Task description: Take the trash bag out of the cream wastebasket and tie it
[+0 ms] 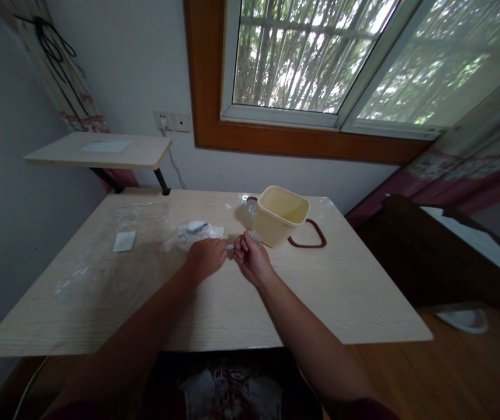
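A window (293,58) in a wooden frame fills the upper wall, with foliage behind its panes, and a patterned curtain (464,169) hangs to its right. Below it, the pale wood-grain table (346,297) stands above a wooden floor (455,361), with dark furniture (407,245) off to the right. Beyond the table's left corner, a small shelf (140,150) on black legs carries a white sheet (105,146), and a wall socket (162,119) sits just above the shelf's far edge.

On the table, a clear plastic bag (96,256) lies spread out on the left, with a white packet (124,241) on or under it; which, I cannot tell. A yellow bin (280,216) stands near the far edge, touching a dark red loop (308,236) that lies beside its base. A white item (195,229) with a blue marking sits in crumpled clear wrap, just beyond the left hand (206,259).

The left hand and right hand (253,258) are raised close together at the table's middle. The left fingers (221,248) are curled narrowly around the end of a small white tube (230,247), which points toward the right hand. The right fingers (241,245) pinch a small clear piece (254,235), too small to identify.
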### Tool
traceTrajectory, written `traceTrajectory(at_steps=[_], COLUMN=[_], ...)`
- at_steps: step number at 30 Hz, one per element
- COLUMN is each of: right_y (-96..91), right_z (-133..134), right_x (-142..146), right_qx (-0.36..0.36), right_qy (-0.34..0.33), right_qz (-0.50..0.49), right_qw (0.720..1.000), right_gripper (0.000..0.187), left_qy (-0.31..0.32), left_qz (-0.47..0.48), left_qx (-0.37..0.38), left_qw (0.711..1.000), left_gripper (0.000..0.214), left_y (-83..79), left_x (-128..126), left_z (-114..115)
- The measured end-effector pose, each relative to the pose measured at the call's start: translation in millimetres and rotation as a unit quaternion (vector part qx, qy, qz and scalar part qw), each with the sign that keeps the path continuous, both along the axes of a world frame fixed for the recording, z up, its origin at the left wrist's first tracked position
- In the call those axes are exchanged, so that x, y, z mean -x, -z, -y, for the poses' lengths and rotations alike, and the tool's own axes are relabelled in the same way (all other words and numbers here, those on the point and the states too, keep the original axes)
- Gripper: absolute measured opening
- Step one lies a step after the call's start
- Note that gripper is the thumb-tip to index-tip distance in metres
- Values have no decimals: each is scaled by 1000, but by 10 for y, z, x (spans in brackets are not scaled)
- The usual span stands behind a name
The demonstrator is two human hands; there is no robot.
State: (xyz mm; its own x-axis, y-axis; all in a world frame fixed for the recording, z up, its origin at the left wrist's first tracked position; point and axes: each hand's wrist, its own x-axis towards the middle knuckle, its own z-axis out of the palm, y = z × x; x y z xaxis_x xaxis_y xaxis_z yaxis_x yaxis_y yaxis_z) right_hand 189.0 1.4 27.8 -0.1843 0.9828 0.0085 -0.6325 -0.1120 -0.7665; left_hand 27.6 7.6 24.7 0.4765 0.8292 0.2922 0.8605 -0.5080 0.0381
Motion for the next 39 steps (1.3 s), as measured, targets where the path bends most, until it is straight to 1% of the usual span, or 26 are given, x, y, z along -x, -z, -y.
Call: traceTrajectory(at_steps=[5,10,14,16,19,22,28,34,39], right_y=[-6,17,49,51,39,32,65,116,151], right_z=[-19,-55,-77,-81,-85,-92,-94,-99,-94], right_x=[-1,-28,-46,-54,-64,-72,-93,-117,-109], right_qx=[13,23,26,24,18,18,-9,-22,-54], right_qy=[31,81,98,96,102,127,165,164,146], right_qz=[13,19,25,21,16,36,94,143,173], right_qw=[999,996,995,995,995,991,982,976,973], right_gripper=[49,50,51,53,55,55,52,50,47], left_qy=[3,16,18,23,49,60,55,48,83], left_qz=[4,2,18,40,70,77,75,57,45], left_qx=[-5,-4,-2,-3,-4,-15,-33,-54,-77], left_qw=[1000,1000,1000,999,996,995,995,996,993], left_gripper=[18,19,19,22,33,39,41,39,43], left_y=[10,8,-16,-43,-67,-32,75,12,-25], left_x=[8,20,12,9,15,33,76,103,75], left_z=[-23,-22,11,34,48,23,-41,-25,14])
